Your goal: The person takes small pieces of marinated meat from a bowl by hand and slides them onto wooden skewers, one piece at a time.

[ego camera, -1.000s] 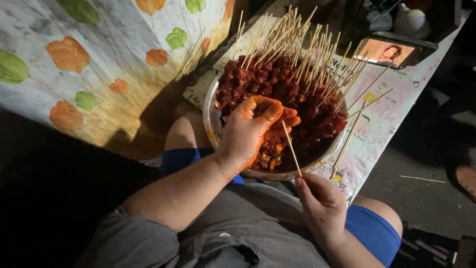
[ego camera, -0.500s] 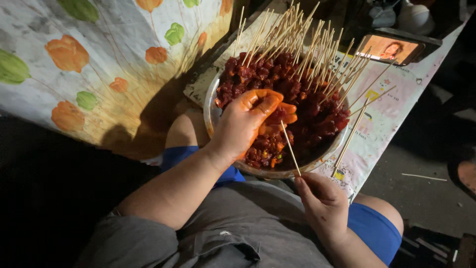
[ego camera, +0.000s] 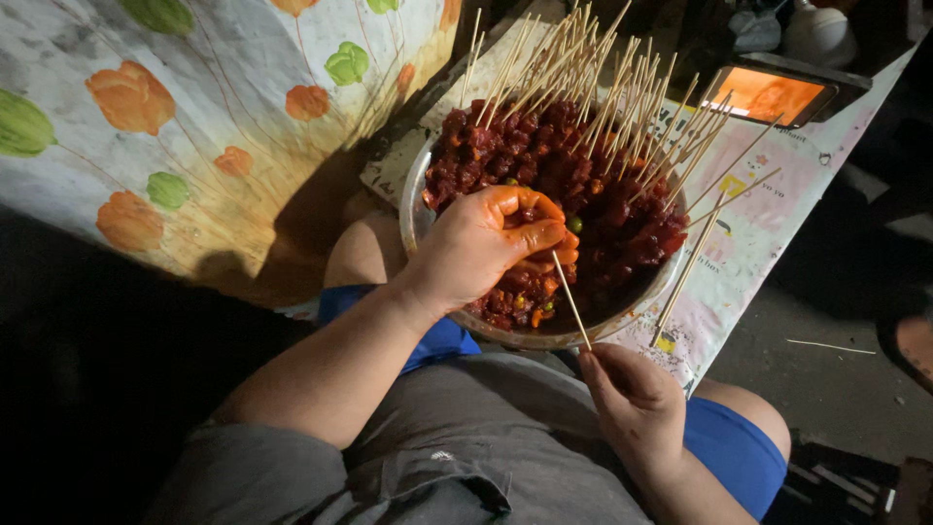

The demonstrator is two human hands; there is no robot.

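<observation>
Both hands are occupied at the near edge of a metal bowl [ego camera: 416,209] that is rested on the person's lap. A piece of red meat [ego camera: 530,209] is pinched in the left hand [ego camera: 481,248], whose fingers [ego camera: 530,238] are curled tightly around it and coated in orange-red marinade. A thin wooden skewer [ego camera: 571,301] is gripped at its lower end by the right hand [ego camera: 632,399], thumb and fingers closed on it just below the bowl's rim — its tip is pointed up into the meat held by the left hand, though whether the tip has entered the meat cannot be told, since the fingers hide it.

The bowl is filled with dark red marinated meat chunks [ego camera: 593,199], dotted with small green and yellow bits. At its far side, a bundle of finished skewers [ego camera: 583,78] is leaned outward, the bare sticks fanned over the rim. A flowered cloth [ego camera: 194,126] is spread to the left, and a printed sheet [ego camera: 768,233] is laid under the bowl to the right. A lit phone [ego camera: 777,92] is propped beyond the sticks. 1 loose stick [ego camera: 826,345] is seen on the dark floor.
</observation>
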